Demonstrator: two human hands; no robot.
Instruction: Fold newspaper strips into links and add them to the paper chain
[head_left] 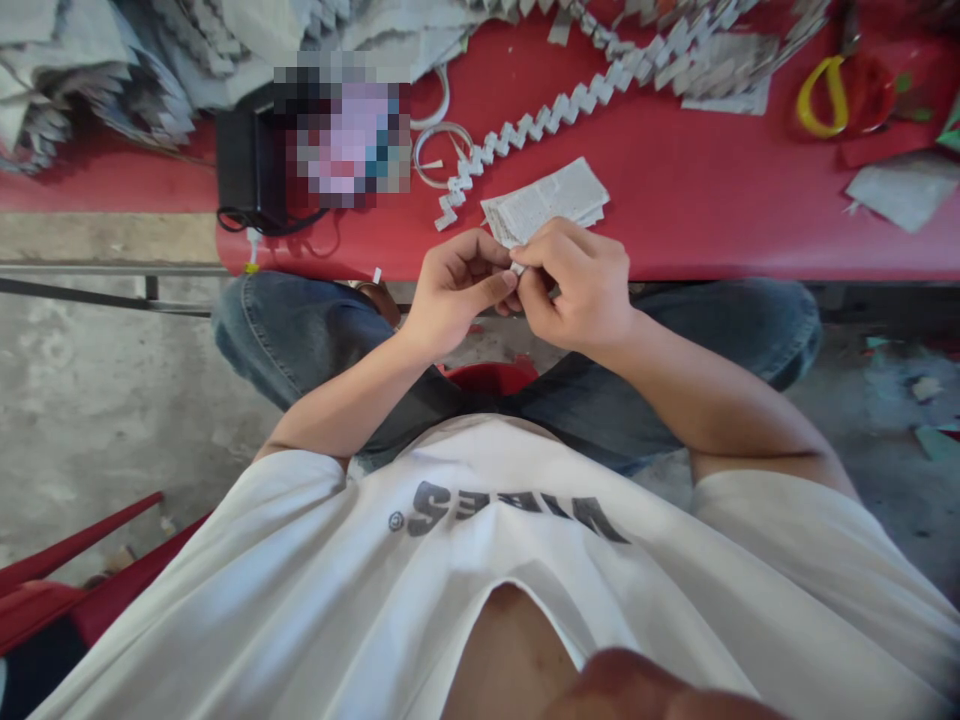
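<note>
Both of my hands meet just in front of the red table's near edge. Between their fingertips is a small folded paper piece (pixel 517 268), mostly covered by fingers. My left hand (pixel 459 290) pinches it with thumb and forefinger from the left. From the right, my right hand (pixel 574 280) pinches the same piece. Just beyond the fingers lies a stack of printed paper strips (pixel 551 200). Past that, a zigzag chain of folded paper (pixel 555 115) runs back toward the upper right.
On the red table (pixel 720 200) are a black box with a cable (pixel 251 165), white rings (pixel 442 155), yellow-handled scissors (pixel 823 97) and a paper packet (pixel 904 190). Folded paper work (pixel 142 90) is heaped at the back left. A red chair (pixel 97 570) stands at lower left.
</note>
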